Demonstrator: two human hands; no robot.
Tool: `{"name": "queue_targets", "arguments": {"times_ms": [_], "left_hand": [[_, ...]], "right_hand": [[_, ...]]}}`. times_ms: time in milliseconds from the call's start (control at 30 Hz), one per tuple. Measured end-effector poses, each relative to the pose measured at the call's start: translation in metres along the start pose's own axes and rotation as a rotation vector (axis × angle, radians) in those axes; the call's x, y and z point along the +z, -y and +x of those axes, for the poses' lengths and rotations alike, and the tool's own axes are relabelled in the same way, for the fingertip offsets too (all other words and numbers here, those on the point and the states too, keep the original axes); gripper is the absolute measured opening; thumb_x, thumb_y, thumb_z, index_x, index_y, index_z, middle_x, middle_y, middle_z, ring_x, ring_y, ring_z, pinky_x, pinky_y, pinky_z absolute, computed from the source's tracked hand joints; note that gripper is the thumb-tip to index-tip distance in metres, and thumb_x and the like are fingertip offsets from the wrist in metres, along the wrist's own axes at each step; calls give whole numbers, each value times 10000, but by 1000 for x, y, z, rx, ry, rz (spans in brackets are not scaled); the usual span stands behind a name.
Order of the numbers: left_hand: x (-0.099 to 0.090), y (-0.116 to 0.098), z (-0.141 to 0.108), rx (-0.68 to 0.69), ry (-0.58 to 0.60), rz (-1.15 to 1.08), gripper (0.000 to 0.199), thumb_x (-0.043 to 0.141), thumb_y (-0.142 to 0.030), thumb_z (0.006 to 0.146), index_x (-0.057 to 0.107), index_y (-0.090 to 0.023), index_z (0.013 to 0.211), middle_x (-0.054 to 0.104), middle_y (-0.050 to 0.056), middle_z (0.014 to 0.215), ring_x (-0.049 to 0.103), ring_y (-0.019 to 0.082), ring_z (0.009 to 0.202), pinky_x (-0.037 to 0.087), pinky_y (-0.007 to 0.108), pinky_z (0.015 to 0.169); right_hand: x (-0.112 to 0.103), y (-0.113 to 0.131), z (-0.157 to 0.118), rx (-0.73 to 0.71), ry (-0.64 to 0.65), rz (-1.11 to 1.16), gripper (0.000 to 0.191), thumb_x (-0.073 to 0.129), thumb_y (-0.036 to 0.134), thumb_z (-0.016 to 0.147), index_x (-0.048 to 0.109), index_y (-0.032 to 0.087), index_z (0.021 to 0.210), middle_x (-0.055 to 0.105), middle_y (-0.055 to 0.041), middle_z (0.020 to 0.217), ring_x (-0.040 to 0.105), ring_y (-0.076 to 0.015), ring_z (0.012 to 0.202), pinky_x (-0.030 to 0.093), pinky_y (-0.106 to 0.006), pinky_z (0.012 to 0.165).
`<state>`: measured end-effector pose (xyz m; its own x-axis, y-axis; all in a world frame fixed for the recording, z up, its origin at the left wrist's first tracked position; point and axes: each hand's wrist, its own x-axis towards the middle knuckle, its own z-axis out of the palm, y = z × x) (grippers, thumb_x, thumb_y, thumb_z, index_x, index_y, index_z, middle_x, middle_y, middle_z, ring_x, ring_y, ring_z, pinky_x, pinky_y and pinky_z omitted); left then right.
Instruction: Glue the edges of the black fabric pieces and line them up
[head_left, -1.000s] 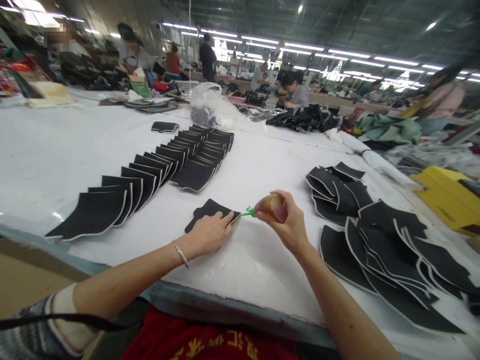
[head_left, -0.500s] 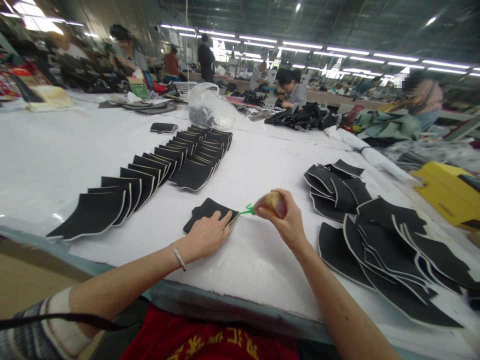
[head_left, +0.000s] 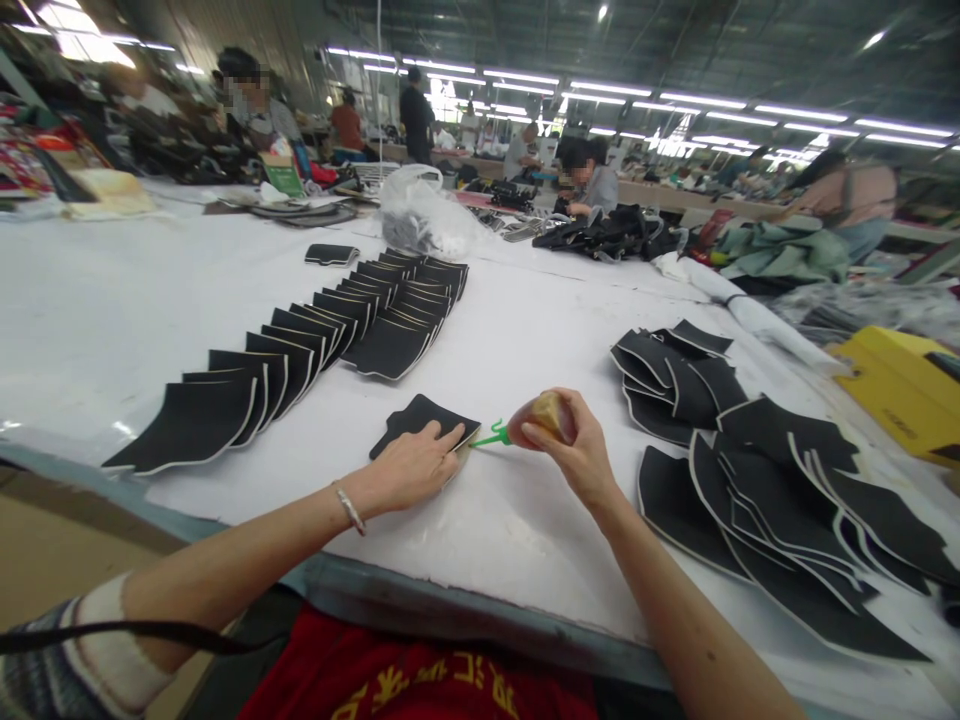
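A black sheet piece with a pale edge (head_left: 421,413) lies flat on the white-covered table in front of me. My left hand (head_left: 412,465) rests on it with fingers stretched out, pressing it down and hiding its near part. In my right hand (head_left: 581,445) is a squeeze bottle of amber liquid (head_left: 536,415), which looks like glue, tilted on its side. Its green nozzle (head_left: 495,434) points left, and the tip is at the right edge of the black piece, close to my left fingertips.
Overlapping black pieces (head_left: 277,360) fan out in rows at left and centre. Loose black pieces (head_left: 787,500) pile up on the right, near a yellow box (head_left: 900,390). A clear plastic bag (head_left: 420,215) stands farther back. Several people work beyond the table.
My right hand has brought the bottle slightly towards me, and the nozzle tip has slid down along the piece's right edge. My left hand still presses the piece.
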<state>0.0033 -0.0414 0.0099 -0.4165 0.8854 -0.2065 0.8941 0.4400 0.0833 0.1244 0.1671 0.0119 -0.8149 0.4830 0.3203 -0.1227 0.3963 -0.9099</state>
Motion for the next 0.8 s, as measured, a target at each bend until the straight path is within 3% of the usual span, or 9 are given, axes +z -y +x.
{"name": "queue_targets", "arguments": {"times_ms": [133,267,467,600,800], "left_hand": [[-6,1,-4,124,31,63,381,316,-189,961,695,-152,965,327,110,1566,502,313,1103,543,412,724],[-9,0,-7,131,45,93,367,328,-163,947,690,-133,991,322,133,1567,496,315,1089,550,408,688],[-8,0,-8,142,45,148,359,326,-179,969,668,-138,1068,325,140,1564,486,326,1118,549,373,671],[-9,-2,-9,84,36,41,382,330,-209,977,640,-176,1197,382,135,1527,498,327,1143,554,402,735],[-11,-4,-11,76,56,41,381,352,-191,959,660,-188,1185,361,129,1537,492,348,1163,548,424,739]], "right_hand": [[0,8,-3,22,74,25,473,787,463,717,563,226,1060,617,-16,960,596,-237,893,484,-396,854],[-1,8,-2,4,0,-5,492,799,460,701,564,231,1067,612,-14,980,588,-243,916,472,-400,871],[1,11,-14,45,113,80,452,792,429,724,569,226,1060,612,-12,954,595,-233,892,483,-374,847],[3,12,-18,30,28,54,455,802,424,705,573,230,1048,610,-16,983,588,-244,937,464,-395,898],[3,11,-22,65,136,124,461,791,446,720,569,234,1063,614,-14,973,594,-233,899,488,-369,840]]}}
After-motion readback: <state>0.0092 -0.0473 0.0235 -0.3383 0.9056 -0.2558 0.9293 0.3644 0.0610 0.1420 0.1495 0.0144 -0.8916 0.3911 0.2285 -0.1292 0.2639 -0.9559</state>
